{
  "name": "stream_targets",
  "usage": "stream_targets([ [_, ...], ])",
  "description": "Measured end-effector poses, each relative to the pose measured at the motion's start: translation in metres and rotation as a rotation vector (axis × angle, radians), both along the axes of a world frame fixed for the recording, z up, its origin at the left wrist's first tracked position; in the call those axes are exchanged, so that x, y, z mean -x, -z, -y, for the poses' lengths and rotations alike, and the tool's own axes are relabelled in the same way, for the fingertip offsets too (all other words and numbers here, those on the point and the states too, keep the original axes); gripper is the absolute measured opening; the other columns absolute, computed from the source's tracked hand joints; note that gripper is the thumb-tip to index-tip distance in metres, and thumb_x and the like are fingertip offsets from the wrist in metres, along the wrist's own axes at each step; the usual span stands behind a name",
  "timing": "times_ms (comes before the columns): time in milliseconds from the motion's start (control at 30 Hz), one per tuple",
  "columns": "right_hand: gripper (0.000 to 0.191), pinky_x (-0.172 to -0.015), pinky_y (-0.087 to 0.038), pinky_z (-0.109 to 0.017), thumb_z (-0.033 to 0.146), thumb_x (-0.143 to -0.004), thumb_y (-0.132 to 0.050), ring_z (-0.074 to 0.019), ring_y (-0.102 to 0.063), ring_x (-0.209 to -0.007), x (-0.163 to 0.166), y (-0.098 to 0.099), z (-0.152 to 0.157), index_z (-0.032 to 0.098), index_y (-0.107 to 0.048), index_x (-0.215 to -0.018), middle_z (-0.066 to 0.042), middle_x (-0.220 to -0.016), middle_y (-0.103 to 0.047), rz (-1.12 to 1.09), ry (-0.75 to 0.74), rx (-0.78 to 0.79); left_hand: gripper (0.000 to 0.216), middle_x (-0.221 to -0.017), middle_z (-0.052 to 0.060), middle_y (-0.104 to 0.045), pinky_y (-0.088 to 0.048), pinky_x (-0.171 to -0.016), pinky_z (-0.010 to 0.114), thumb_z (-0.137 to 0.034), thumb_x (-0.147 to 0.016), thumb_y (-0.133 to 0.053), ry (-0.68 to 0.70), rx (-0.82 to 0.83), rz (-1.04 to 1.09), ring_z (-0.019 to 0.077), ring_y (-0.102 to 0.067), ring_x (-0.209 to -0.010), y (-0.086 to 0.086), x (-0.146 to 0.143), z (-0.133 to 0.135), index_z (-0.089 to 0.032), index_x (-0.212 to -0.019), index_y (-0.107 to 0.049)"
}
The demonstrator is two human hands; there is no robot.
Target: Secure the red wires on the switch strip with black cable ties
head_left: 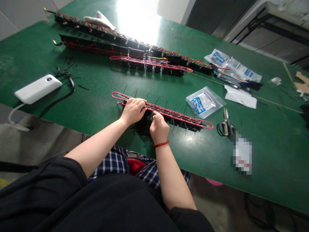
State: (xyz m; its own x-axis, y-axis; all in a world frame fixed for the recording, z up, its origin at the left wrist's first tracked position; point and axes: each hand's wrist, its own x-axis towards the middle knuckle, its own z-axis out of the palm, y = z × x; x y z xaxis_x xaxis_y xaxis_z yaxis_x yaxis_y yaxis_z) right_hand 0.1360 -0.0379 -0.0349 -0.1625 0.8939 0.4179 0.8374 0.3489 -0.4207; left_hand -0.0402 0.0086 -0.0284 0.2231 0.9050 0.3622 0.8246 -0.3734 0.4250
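We have the red-looped wire bundle lying slantwise on the green counter, right in front of our body, its black backing on the near side and thin black cable ties sticking out along its length. Our left hand lies across it left of the middle, fingers curled down onto it, with one red loop poking out beyond the knuckles. Our right hand, above a red beaded bracelet, is closed in a fist against the near edge, just beside the left; we cannot tell what its fingertips pinch. The longer stretch of the bundle runs out to the right past both hands, ending in another loop near the scissors. A dark tangle of ties sits below, between our wrists. Farther back, well apart from our hands, lies a similar wired strip.
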Motion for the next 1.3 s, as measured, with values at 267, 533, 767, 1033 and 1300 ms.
stream_targets([
  [267, 0.032, -0.083, -0.058, -0.025, 0.013, -0.098, -0.042, -0.0179, -0.073, -0.108, -0.0002, -0.0006, 0.0007, 0.02, -0.064, -0.119, -0.008, -0.123, -0.075, 0.014, 0.001, 0.004, 0.014, -0.125, 0.006, -0.07, -0.037, -0.108, 0.046, -0.029, -0.097, -0.05, -0.001, -0.016, 0.0, 0.026, -0.061, -0.117, 0.0005, 0.0, 0.0001, -0.024, -0.096, -0.063],
  [533, 0.034, -0.089, -0.059, -0.028, 0.013, -0.098, -0.039, -0.0191, -0.07, -0.116, 0.0029, -0.0014, -0.0009, 0.02, -0.063, -0.122, -0.01, -0.135, -0.069, 0.001, 0.001, 0.008, 0.015, -0.125, 0.006, -0.07, -0.037, -0.109, 0.046, -0.029, -0.097, -0.05, -0.008, 0.008, -0.002, 0.0267, -0.06, -0.118, -0.0016, -0.0009, 0.0002, -0.024, -0.098, -0.064],
  [767, 0.035, -0.081, -0.06, -0.027, 0.019, -0.102, -0.039, -0.0205, -0.074, -0.107, 0.003, 0.0015, -0.0013, 0.019, -0.061, -0.129, -0.011, -0.128, -0.073, 0.006, -0.003, 0.002, 0.014, -0.125, 0.006, -0.07, -0.037, -0.109, 0.046, -0.029, -0.097, -0.05, -0.008, 0.004, 0.004, 0.026, -0.06, -0.117, -0.0015, -0.0011, 0.0008, -0.024, -0.097, -0.063],
  [1033, 0.035, -0.08, -0.059, -0.026, 0.02, -0.102, -0.039, -0.0191, -0.074, -0.104, 0.0034, -0.0017, -0.0014, 0.02, -0.059, -0.131, -0.01, -0.128, -0.073, -0.002, -0.014, 0.035, 0.013, -0.124, 0.005, -0.07, -0.037, -0.109, 0.045, -0.03, -0.097, -0.05, -0.008, -0.013, 0.003, 0.0254, -0.061, -0.117, -0.0011, -0.001, 0.0007, -0.024, -0.096, -0.062],
  [1300, 0.021, -0.09, -0.056, -0.03, 0.021, -0.099, -0.047, -0.0191, -0.071, -0.105, 0.0041, -0.0041, -0.0015, 0.021, -0.066, -0.092, -0.009, -0.115, -0.076, -0.056, -0.051, -0.039, 0.014, -0.123, 0.005, -0.07, -0.038, -0.108, 0.044, -0.031, -0.098, -0.05, -0.009, -0.028, -0.012, 0.0254, -0.061, -0.116, 0.0016, -0.0001, -0.0003, -0.024, -0.096, -0.061],
])
